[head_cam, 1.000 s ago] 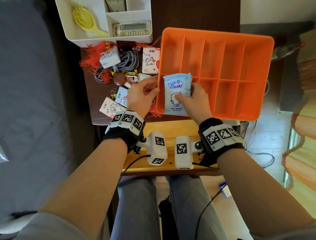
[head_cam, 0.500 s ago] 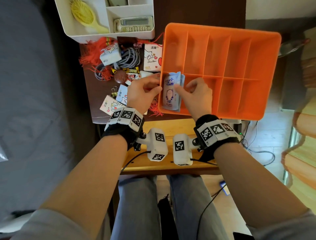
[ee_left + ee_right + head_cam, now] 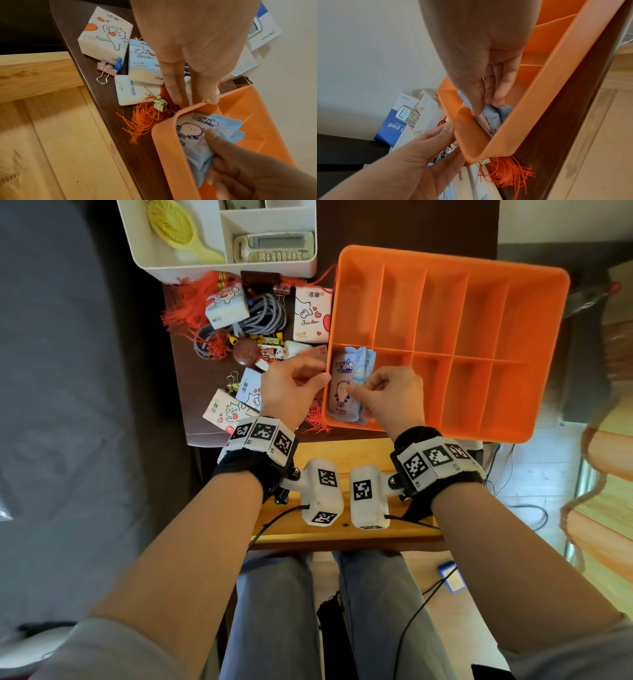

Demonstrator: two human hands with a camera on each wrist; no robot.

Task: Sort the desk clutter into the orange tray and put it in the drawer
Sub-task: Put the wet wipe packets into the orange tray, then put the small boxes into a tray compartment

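Note:
The orange tray (image 3: 445,256) with several compartments lies on the dark desk. A small bundle of blue wet-wipe packets (image 3: 344,381) stands on edge in its near-left compartment, leaning on the left wall. My right hand (image 3: 366,392) is inside that compartment and pinches the wipe packets (image 3: 192,127) between thumb and curled fingers. Seen from the right wrist, the right hand (image 3: 488,106) presses down on the wipe packets (image 3: 493,116). My left hand (image 3: 318,374) touches the outside of the tray's left wall with straight fingers and holds nothing. The wrist views show the left hand (image 3: 193,100) (image 3: 448,129) at that rim.
Clutter lies left of the tray: tissue packs (image 3: 311,313), a braided cable (image 3: 260,316), red tassels (image 3: 191,302), binder clips (image 3: 106,69) and an orange tassel (image 3: 144,119). A white organiser (image 3: 178,268) with a yellow hairbrush and a remote stands behind. An open wooden drawer (image 3: 342,450) lies below the desk edge.
My right hand turned the wipe packets from flat above the tray to on edge and lowered them into the near-left compartment. My left hand shifted to the tray's left wall.

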